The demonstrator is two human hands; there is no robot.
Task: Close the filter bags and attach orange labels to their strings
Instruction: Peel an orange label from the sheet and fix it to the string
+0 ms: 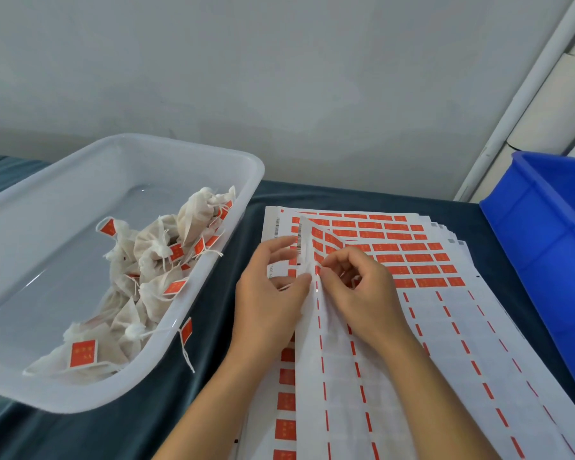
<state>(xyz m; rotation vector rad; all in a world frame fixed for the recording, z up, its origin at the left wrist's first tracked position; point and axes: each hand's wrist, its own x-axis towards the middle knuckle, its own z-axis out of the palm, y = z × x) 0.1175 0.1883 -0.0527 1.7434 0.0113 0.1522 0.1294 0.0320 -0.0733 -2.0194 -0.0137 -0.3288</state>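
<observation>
both hands were at the top label sheet (372,376), which lay on a fanned stack of sheets (445,270) on the dark cloth table (120,433). the left hand (269,293) pinched the lifted left edge of the sheet between thumb and curled fingers, with the upper fingers spread loosely above. the right hand (362,293) had its fingers curled, with thumb and forefinger closed at an orange label (317,271) on the raised fold; whether the label was already free of its backing could not be told.

finished filter bags (153,260), tied shut and already carrying orange labels on their strings, lay heaped in the clear tub (239,207) to the left. one labelled string (185,340) hung over the tub's near rim. a blue bin (545,240) stood at the right edge. no unlabelled bag was in either hand.

judgement: the step in hand was peeling one label. to do it well, the backing should be kept bent sharply so the label corner lifts by itself, and the label should be held by its corner only, sparing the adhesive. neighbouring labels should stay seated.
</observation>
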